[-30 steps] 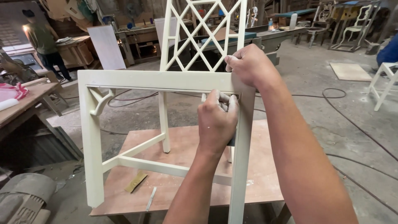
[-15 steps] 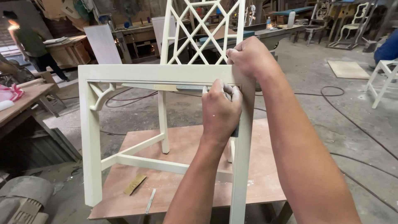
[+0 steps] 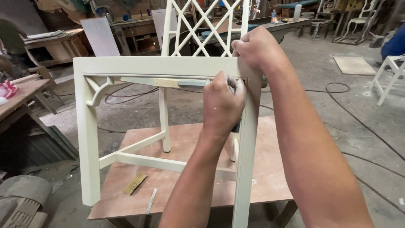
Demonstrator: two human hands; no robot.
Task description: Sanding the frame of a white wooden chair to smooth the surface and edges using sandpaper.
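Under the chair frame's [image 3: 160, 66] top rail, the left hand [image 3: 222, 105] grips a metal blade [image 3: 192, 83]; pressing flat suits. The right hand [image 3: 257, 50] clamps the corner.

Your left hand [image 3: 222, 105] is raised in front of you, back of the hand toward the camera, fingers curled tight into a near fist with the knuckles uppermost. Your right hand [image 3: 256, 50] sits just above and beyond it, fingers bent over, forearm running down to the lower right.
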